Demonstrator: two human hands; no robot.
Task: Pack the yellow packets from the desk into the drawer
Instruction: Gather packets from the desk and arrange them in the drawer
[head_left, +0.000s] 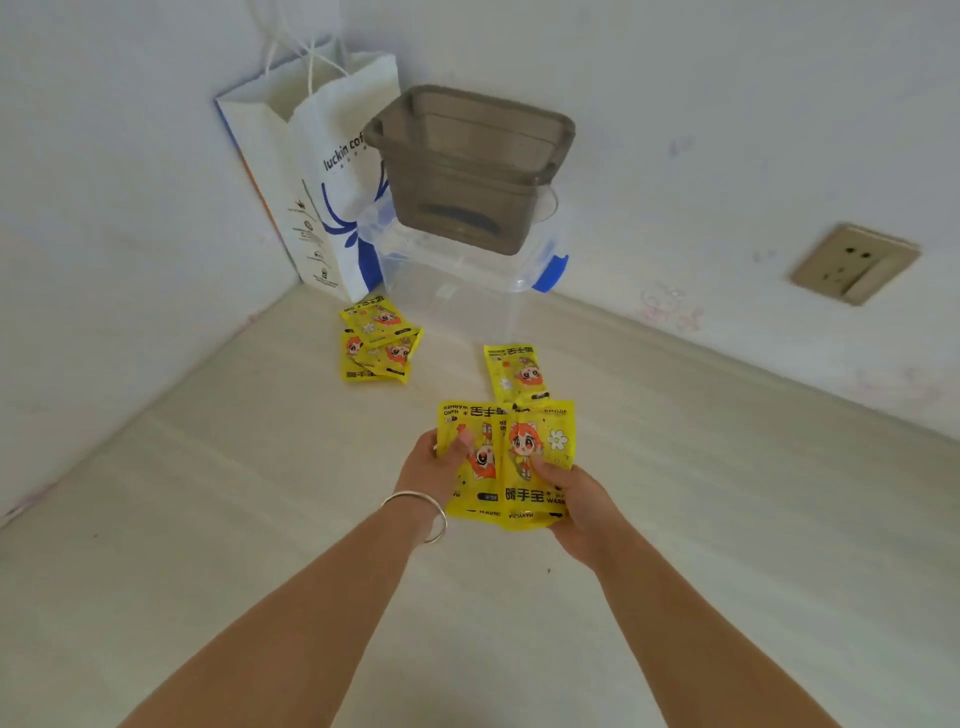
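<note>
Packets in the hands: two yellow packets (506, 462) are held up over the desk (260, 519), side by side, with the right one lying a little over the left one.
Left hand: the left hand (434, 467) pinches the left packet at its side edge, thumb on the front.
Right hand: the right hand (576, 506) grips the right packet low at its corner, thumb on the front.
Packets on the desk: one single packet (516, 373) lies flat just past the held ones. A small pile of packets (379, 340) sits near the white paper bag (322, 171) in the corner.
How they feel: I think they are light, thin and soft, and they bend easily. The shiny skin looks a bit slippery, so a stack may slide apart.
Where to hold: pinch near an edge or corner, or squeeze a stack flat between thumb and fingers.
Drawer: no drawer shows here, so it may be under the desk, out of view.
Other things: a dark plastic tub (467, 166) sits on a clear box (457, 280) with a blue clip. A wall socket (854, 262) is on the right.
</note>
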